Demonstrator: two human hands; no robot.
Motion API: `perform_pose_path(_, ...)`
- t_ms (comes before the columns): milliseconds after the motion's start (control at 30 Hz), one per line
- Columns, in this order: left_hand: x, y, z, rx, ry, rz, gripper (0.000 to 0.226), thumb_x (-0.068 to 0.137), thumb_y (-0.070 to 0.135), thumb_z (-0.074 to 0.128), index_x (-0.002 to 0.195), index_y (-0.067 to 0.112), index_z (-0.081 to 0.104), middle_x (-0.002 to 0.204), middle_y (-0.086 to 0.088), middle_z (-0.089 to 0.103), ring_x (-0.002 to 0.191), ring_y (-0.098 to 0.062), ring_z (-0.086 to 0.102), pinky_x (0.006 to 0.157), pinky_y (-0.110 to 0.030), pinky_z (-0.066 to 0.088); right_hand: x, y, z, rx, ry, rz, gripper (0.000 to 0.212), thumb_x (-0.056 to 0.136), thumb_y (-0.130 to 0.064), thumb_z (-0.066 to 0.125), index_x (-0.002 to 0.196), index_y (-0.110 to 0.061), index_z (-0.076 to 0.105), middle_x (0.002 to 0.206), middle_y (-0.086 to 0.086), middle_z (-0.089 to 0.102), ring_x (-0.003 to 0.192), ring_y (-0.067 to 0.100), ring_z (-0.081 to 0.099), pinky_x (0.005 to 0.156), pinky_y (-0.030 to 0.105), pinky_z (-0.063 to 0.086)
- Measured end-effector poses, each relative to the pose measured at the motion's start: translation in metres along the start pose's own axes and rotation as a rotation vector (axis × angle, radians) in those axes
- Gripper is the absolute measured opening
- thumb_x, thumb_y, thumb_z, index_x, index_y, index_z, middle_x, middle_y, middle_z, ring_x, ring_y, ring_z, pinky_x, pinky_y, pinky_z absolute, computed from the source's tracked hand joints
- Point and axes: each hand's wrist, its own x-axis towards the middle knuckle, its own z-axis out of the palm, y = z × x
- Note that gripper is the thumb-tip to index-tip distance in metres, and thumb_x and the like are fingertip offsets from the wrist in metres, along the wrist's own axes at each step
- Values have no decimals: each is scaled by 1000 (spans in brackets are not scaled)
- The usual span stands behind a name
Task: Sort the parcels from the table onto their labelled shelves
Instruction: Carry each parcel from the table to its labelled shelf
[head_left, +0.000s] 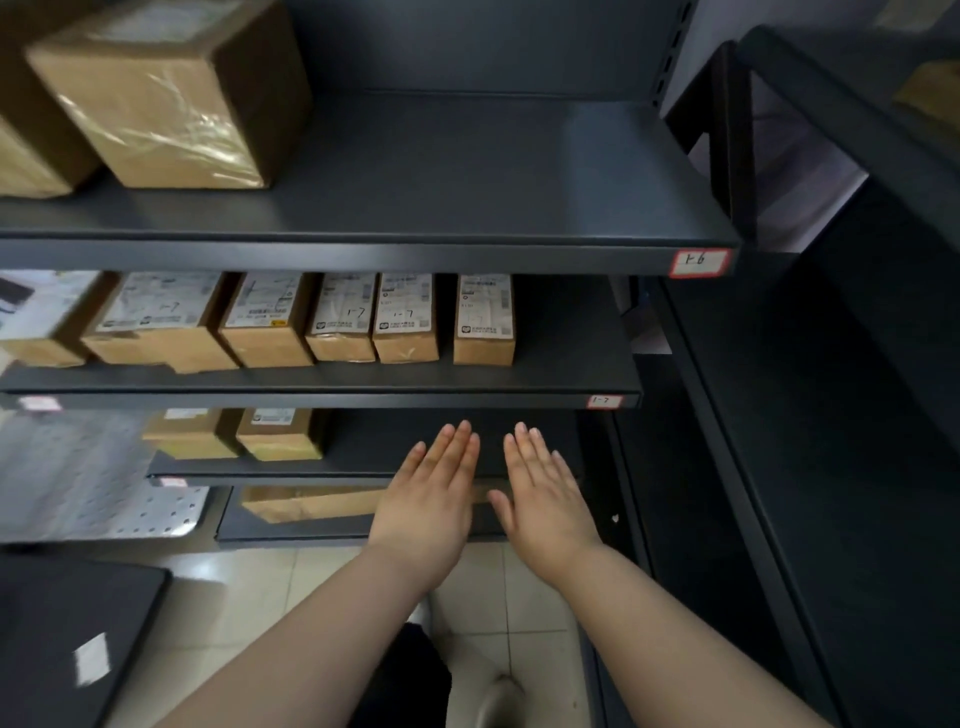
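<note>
Nearest, bottom L corner: dark counter (67, 634) w/ a white sticker on it, pale tiled floor (249, 587) beside it. Both forearms reach fwd over the tiles.

Left hand (431, 499) is flat, palm down, fingers straight and pressed together, holding nothing. Right hand (545, 504) is just beside it with a narrow gap between: also flat, fingers straight and a touch fanned, holding nothing. Both hang in front of the low shelves; can't tell if the fingertips touch anything.

Behind the left hand a flat brown parcel (311, 501) lies on the bottom shelf (291, 532). One level up, the second shelf (260, 470) has small parcels (280, 436) side by side at its L end.

Next, the 1-7 shelf (363, 400), tag (605, 401) at the R end. On it a row of labelled parcels (343, 322) stands packed close, and the end parcel (484, 322) stands a bit apart on the R.

Farthest, the 1-6 shelf (467, 171) has a big taped box (166, 93) at far L.
</note>
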Motion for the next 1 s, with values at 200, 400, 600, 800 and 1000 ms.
perform_pose_path(200, -42, -7, 4, 45, 10, 33, 58, 103, 35, 17, 139, 16, -25, 151, -1, -28, 135, -12, -28, 114, -33, -13, -35, -19, 14, 62, 47, 36, 65, 101, -44, 25, 150, -17, -7, 157, -2, -17, 140, 9, -23, 115, 30, -13)
perform_pose_path(400, -52, -6, 6, 3, 146, 255, 55, 103, 38, 18, 145, 16, -8, 155, -2, -15, 142, -13, -13, 116, -34, -3, -87, -31, 19, 87, 197, 234, 65, 101, -43, 25, 150, -16, -7, 158, -1, -16, 139, 8, -24, 115, 29, -13)
perform_pose_path(600, -66, -7, -4, 27, 159, 637, 60, 97, 42, 11, 150, 13, 13, 154, 0, 0, 143, -13, 1, 115, -34, 2, -156, -63, 33, 98, 385, 588, 72, 90, -50, 9, 150, -13, -4, 156, 0, -14, 137, 7, -22, 119, 32, -5)
perform_pose_path(800, -118, 14, 7, 89, 60, 949, 69, 86, 47, -9, 148, 16, -3, 157, 0, -6, 145, -15, -7, 117, -33, -7, -255, -127, 87, 141, 451, 946, 89, 75, -58, -13, 151, -12, -4, 158, 1, -11, 136, 8, -23, 113, 27, -11)
perform_pose_path(1000, -207, 72, 16, 128, -8, 1279, 65, 92, 45, 3, 145, 10, 19, 154, -2, 18, 143, -17, 22, 118, -32, 4, -368, -180, 116, 148, 538, 1304, 84, 80, -57, -9, 150, -12, -4, 155, 0, -15, 135, 9, -24, 113, 28, -11)
